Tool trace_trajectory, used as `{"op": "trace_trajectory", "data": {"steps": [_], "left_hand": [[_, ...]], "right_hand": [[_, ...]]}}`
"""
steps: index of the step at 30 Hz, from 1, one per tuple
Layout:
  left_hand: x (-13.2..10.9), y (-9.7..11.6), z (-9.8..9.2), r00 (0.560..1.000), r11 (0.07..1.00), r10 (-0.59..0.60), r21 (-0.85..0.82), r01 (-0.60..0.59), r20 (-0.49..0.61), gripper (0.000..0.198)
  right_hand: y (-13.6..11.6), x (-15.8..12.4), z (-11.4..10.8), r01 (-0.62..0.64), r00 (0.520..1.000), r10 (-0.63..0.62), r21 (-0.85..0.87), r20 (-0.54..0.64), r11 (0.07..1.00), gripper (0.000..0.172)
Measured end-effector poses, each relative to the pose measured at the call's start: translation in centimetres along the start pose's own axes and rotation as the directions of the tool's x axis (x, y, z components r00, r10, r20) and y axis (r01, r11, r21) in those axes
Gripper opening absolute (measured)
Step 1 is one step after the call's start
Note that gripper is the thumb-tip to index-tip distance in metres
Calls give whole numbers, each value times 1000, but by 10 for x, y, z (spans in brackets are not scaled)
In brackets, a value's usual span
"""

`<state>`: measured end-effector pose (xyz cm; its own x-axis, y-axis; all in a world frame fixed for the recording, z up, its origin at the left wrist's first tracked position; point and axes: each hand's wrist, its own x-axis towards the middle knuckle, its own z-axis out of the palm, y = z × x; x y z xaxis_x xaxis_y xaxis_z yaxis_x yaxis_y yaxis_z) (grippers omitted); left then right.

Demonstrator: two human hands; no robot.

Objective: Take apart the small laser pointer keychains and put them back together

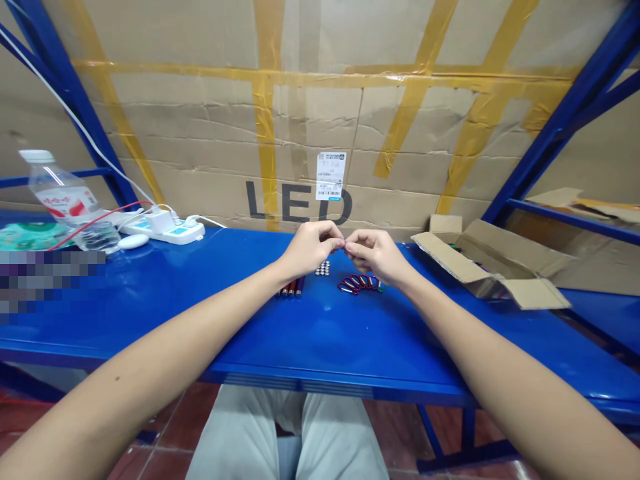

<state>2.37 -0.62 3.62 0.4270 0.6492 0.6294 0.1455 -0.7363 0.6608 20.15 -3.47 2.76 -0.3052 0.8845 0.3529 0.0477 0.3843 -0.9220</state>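
Over the blue table (320, 333), my left hand (307, 250) and my right hand (376, 253) meet at the fingertips. Each one is closed in a pinch, and whatever lies between the fingers is too small to make out. Just below them, small silvery round pieces (323, 268) sit in neat rows. Several carabiners (359, 284), mostly red with a green one at the right end, lie in a row under my right hand. Beneath my left wrist, dark red and purple metallic tubes (292, 289) lie side by side, partly hidden by the wrist.
On the right stands an opened cardboard box (465, 260) with its flaps out. A white power strip (175, 229) with plugs and cables is at the back left, beside a plastic bottle (65, 200). A large taped carton (215, 133) forms the back wall between blue metal posts.
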Motion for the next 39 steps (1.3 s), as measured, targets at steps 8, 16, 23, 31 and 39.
{"op": "trace_trajectory", "data": {"steps": [8, 16, 23, 31, 39], "left_hand": [[-2, 6, -1, 987, 980, 144, 127, -151, 66, 9], [-1, 10, -5, 945, 924, 297, 209, -321, 139, 12], [-1, 11, -5, 890, 842, 393, 299, -449, 231, 14], [-2, -9, 3, 904, 813, 415, 405, -418, 101, 18], [-5, -16, 6, 918, 853, 314, 353, -385, 244, 62]], "right_hand": [[0, 2, -13, -373, 908, 262, 344, 328, 862, 15], [10, 3, -20, -497, 823, 234, 458, 517, 737, 6], [19, 1, -23, -537, 782, 190, 487, 593, 689, 5], [11, 3, -10, -343, 933, 218, 528, 285, 777, 9], [14, 9, 12, -123, 975, 197, 500, -97, 857, 9]]}}
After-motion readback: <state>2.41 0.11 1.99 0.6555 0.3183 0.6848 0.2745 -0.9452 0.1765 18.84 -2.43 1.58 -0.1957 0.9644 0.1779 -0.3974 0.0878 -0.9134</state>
